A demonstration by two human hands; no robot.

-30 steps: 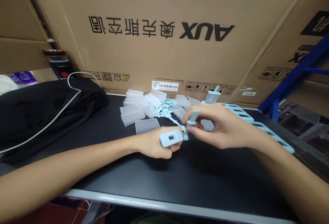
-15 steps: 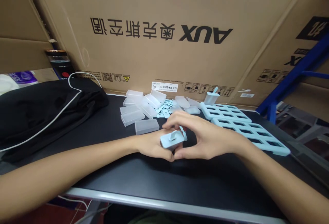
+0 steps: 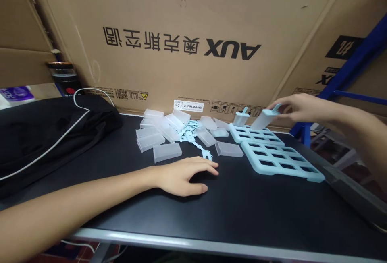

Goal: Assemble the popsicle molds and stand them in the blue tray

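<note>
Pale-blue capped clear plastic mould cup (image 3: pixel 263 119) hangs tilted above the far end of the pale-blue slotted plastic tray (image 3: pixel 279 159), pinched by its lid in the right hand (image 3: pixel 298 108); the left hand (image 3: pixel 184 176) lies flat, fingers spread, holding nothing, on the black tabletop (image 3: pixel 242 210).

There is one view only, from a camera worn on the person's head, looking forward and down across the black bench (image 3: pixel 242 214). It sits close: both forearms enter from the bottom edge, at 7 and 4 o'clock. At 12 o'clock a large cardboard box (image 3: pixel 181 33) fills the upper frame, its print upside down. The bench's near edge runs along the bottom at 6 o'clock.
</note>
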